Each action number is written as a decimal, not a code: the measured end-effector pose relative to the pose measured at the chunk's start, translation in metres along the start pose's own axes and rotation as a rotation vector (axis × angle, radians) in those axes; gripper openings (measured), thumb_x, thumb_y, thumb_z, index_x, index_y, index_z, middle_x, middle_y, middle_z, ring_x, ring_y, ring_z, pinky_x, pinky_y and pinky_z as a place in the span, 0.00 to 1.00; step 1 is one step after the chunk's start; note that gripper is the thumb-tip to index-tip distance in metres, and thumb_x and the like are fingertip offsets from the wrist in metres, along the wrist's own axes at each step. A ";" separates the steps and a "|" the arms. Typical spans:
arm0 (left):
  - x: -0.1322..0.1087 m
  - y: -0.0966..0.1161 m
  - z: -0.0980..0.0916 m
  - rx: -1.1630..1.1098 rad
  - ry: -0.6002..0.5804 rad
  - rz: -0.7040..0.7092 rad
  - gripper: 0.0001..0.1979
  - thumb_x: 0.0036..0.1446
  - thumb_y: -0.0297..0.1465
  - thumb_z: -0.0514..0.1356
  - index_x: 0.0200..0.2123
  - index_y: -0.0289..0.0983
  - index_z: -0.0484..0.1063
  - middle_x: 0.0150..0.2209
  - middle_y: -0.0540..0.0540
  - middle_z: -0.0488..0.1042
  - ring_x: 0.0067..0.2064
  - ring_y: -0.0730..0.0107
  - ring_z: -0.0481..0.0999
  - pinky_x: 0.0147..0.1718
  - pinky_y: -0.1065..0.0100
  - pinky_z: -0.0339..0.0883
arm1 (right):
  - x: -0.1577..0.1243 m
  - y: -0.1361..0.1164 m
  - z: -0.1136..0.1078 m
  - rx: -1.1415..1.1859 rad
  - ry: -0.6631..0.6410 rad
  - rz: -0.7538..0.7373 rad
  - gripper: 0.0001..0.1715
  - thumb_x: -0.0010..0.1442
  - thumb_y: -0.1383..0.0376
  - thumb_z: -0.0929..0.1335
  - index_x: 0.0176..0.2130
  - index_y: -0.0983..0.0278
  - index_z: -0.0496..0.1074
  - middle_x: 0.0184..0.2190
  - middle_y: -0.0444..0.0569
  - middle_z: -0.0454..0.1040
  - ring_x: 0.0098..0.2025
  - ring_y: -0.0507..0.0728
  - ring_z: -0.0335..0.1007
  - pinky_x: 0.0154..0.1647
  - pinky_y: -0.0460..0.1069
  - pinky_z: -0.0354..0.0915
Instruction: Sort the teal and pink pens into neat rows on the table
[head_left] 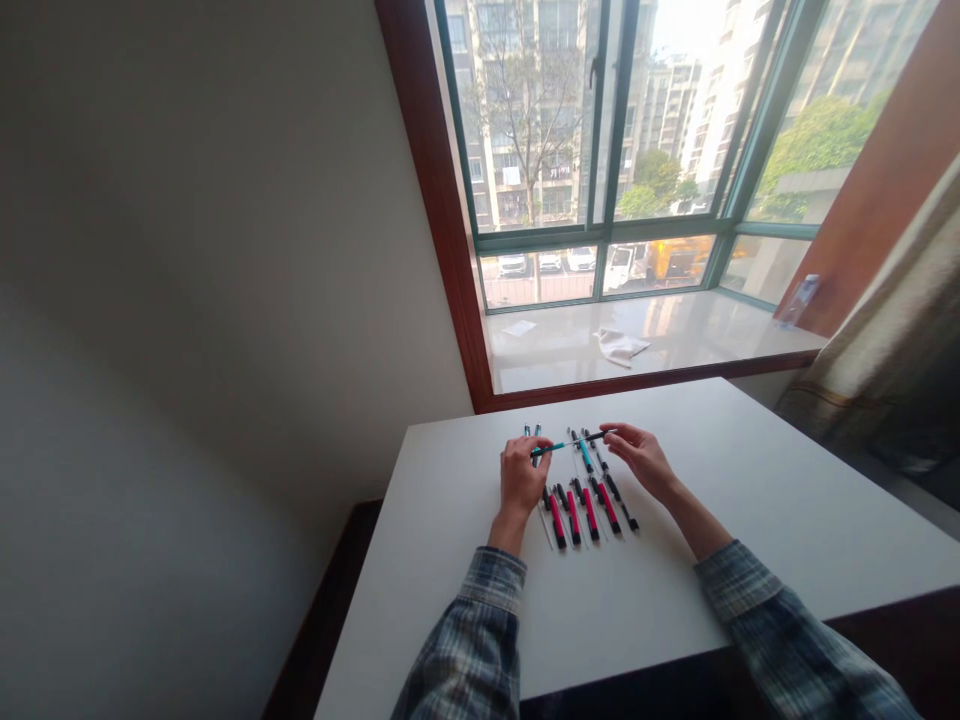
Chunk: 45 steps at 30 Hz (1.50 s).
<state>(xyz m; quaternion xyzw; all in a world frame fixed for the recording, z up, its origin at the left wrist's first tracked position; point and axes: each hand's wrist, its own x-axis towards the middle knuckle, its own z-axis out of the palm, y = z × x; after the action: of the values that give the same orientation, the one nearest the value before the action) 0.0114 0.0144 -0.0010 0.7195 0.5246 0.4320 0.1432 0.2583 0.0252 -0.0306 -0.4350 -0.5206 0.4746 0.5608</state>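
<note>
Fingertips closed, the left hand (523, 472) pinches a slim teal barrel (550, 450), the right hand (637, 458) a slender black piece (595, 436); straight pink tubes (589, 512) lie between the wrists.

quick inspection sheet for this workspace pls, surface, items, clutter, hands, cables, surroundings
Surface: white table, pen parts laid out on it
Items: red barrels with black ends in the near row; a teal barrel among pieces in the far row
Clutter: crumpled white cloth or paper and clear bottle, both on the windowsill
Hands: left hand grips a teal piece; right hand pinches a black piece in line with it
Cables: nothing seen
Surroundings: window, curtain, plain wall
</note>
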 end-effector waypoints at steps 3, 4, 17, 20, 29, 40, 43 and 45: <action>-0.001 0.003 0.000 0.030 -0.008 0.022 0.07 0.60 0.26 0.63 0.39 0.44 0.79 0.41 0.48 0.81 0.49 0.56 0.74 0.49 0.56 0.67 | -0.001 0.000 0.003 0.014 -0.029 -0.019 0.24 0.54 0.52 0.77 0.46 0.62 0.79 0.39 0.51 0.81 0.42 0.59 0.77 0.48 0.55 0.72; -0.001 0.004 0.001 0.031 -0.010 0.031 0.07 0.61 0.27 0.63 0.39 0.44 0.79 0.41 0.47 0.81 0.49 0.56 0.74 0.50 0.55 0.67 | -0.001 0.000 0.004 0.020 -0.039 -0.025 0.23 0.53 0.52 0.78 0.45 0.61 0.79 0.39 0.51 0.81 0.42 0.60 0.77 0.48 0.55 0.73; -0.002 0.010 0.005 0.007 -0.057 0.085 0.08 0.60 0.26 0.63 0.40 0.44 0.79 0.41 0.48 0.81 0.50 0.55 0.74 0.51 0.54 0.66 | -0.005 -0.005 0.010 0.047 -0.111 -0.030 0.22 0.51 0.54 0.79 0.42 0.62 0.78 0.40 0.51 0.82 0.44 0.61 0.79 0.47 0.54 0.74; -0.003 0.009 0.005 -0.002 -0.063 0.094 0.09 0.61 0.26 0.63 0.42 0.44 0.80 0.42 0.48 0.81 0.50 0.56 0.74 0.51 0.54 0.66 | -0.005 -0.006 0.009 0.011 -0.121 -0.044 0.23 0.52 0.52 0.78 0.43 0.62 0.77 0.40 0.52 0.82 0.43 0.61 0.79 0.46 0.55 0.74; -0.002 0.015 0.003 0.016 -0.064 0.116 0.10 0.60 0.25 0.64 0.41 0.45 0.81 0.41 0.47 0.81 0.49 0.56 0.74 0.51 0.54 0.66 | -0.006 -0.003 0.009 -0.315 -0.073 -0.129 0.27 0.59 0.42 0.71 0.30 0.63 0.74 0.26 0.48 0.77 0.28 0.56 0.72 0.32 0.50 0.69; -0.003 0.010 0.005 0.007 -0.056 0.093 0.08 0.61 0.27 0.63 0.40 0.44 0.81 0.41 0.47 0.81 0.50 0.56 0.74 0.51 0.54 0.66 | -0.009 -0.010 0.007 -0.246 -0.138 -0.126 0.24 0.59 0.45 0.72 0.42 0.62 0.76 0.34 0.50 0.80 0.36 0.59 0.76 0.37 0.52 0.72; -0.003 0.010 0.005 0.011 -0.060 0.099 0.08 0.62 0.27 0.62 0.41 0.44 0.81 0.42 0.47 0.81 0.50 0.56 0.74 0.51 0.54 0.66 | -0.009 -0.008 0.007 -0.351 -0.099 -0.121 0.26 0.61 0.42 0.69 0.36 0.63 0.76 0.28 0.48 0.78 0.30 0.57 0.73 0.34 0.51 0.70; -0.003 0.011 0.005 0.017 -0.061 0.103 0.08 0.62 0.27 0.62 0.41 0.44 0.81 0.42 0.47 0.81 0.49 0.56 0.74 0.51 0.54 0.65 | -0.009 -0.008 0.008 -0.380 -0.099 -0.122 0.27 0.61 0.42 0.68 0.35 0.62 0.75 0.26 0.47 0.76 0.29 0.57 0.72 0.32 0.50 0.69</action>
<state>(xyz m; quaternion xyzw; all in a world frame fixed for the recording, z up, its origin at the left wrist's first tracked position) 0.0217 0.0082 0.0016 0.7597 0.4857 0.4122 0.1307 0.2512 0.0144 -0.0236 -0.4768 -0.6532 0.3539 0.4698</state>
